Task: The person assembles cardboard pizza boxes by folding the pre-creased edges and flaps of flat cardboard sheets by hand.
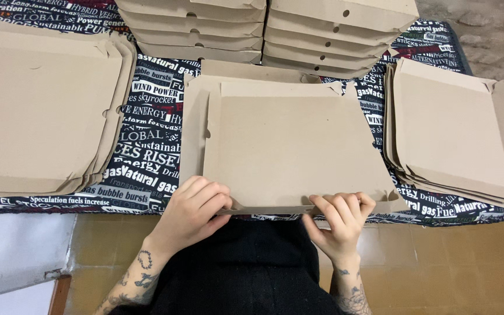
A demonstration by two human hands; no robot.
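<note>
Two bare hands, left hand [192, 211] and right hand [339, 217], pinch the near edge of a flat cardboard box blank [290, 151] lying on a printed tablecloth [147, 157]. Uneven pressure could crease the flap crookedly. Flat blanks [36, 111] sit either side; folded boxes [263, 29] are stacked beyond.

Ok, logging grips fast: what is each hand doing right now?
Left hand: closed on the near edge of the flat cardboard box blank.
Right hand: closed on the same near edge, fingers curled over it.
</note>
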